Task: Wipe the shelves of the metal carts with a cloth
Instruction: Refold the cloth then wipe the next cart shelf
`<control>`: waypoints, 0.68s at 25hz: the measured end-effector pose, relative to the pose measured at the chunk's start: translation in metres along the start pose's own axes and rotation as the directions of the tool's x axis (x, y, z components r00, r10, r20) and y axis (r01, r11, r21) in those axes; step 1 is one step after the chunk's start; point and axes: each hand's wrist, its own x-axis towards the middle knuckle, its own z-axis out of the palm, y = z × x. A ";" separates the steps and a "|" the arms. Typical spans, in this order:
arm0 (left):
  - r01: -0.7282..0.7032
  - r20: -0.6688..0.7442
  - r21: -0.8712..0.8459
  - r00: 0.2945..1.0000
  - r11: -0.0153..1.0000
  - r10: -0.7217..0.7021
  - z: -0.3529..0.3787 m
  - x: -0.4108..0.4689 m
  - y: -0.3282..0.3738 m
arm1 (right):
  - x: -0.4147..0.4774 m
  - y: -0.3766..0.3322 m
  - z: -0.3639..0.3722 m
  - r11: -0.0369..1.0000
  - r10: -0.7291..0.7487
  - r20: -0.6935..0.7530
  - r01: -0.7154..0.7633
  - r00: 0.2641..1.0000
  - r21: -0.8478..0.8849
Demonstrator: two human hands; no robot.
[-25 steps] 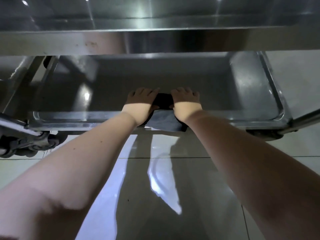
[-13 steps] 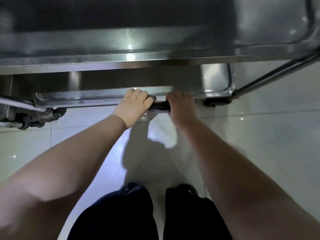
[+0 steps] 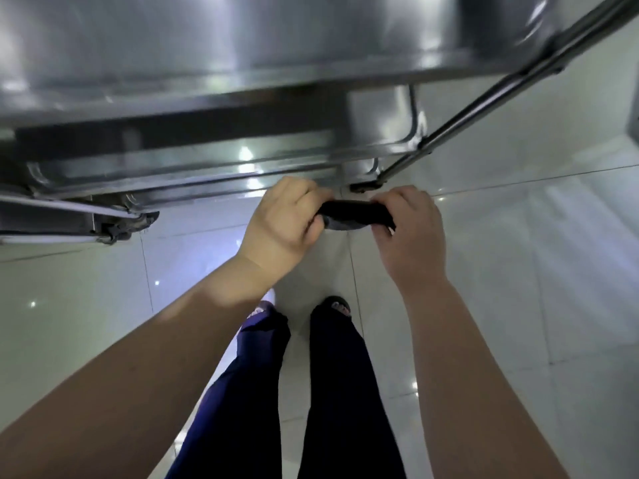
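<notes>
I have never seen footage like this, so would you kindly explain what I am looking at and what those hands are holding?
There is no machine here: a person wears a camera on the head, and it looks down past the arms. The left hand and right hand each grip one end of a dark cloth, bunched between them in the air. Just beyond them is a steel cart, seen from above, with its stacked shelves and a slanted leg tube. Nothing visible lies on the shelves, though they are blurred. Below are the person's dark trousers and a glossy tiled floor.

Dim, motion-blurred — glare on floor [image 3: 518,271]
</notes>
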 end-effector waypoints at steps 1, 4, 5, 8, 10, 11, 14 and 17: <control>-0.024 -0.004 -0.007 1.000 1.000 0.024 -0.025 0.011 0.021 | -0.001 -0.015 -0.030 1.000 -0.006 -0.037 0.005 0.999 -0.011; -0.131 0.019 -0.020 0.991 0.991 0.131 -0.097 0.052 0.081 | -0.005 -0.056 -0.118 0.997 -0.005 -0.114 -0.004 0.993 -0.078; -0.172 0.020 -0.019 0.985 0.985 0.172 -0.116 0.067 0.100 | -0.005 -0.065 -0.145 0.994 -0.009 -0.133 -0.006 0.991 -0.113; -0.323 0.027 -0.005 0.946 0.947 0.323 -0.147 0.108 0.155 | -0.011 -0.077 -0.217 0.974 -0.011 -0.184 -0.032 0.983 -0.226; -0.419 0.050 -0.020 0.906 0.908 0.419 -0.155 0.132 0.196 | -0.022 -0.072 -0.267 0.961 -0.014 -0.263 -0.059 0.965 -0.269; -0.458 0.048 -0.014 0.887 0.889 0.459 -0.157 0.143 0.216 | -0.027 -0.066 -0.287 0.959 -0.008 -0.304 -0.078 0.953 -0.272; -0.554 0.020 0.020 0.833 0.832 0.554 -0.152 0.181 0.287 | -0.040 -0.040 -0.352 0.956 0.027 -0.421 -0.147 0.907 -0.254; -0.603 -0.022 0.042 0.796 0.796 0.605 -0.137 0.228 0.364 | -0.039 0.006 -0.421 0.959 0.030 -0.502 -0.167 0.864 -0.230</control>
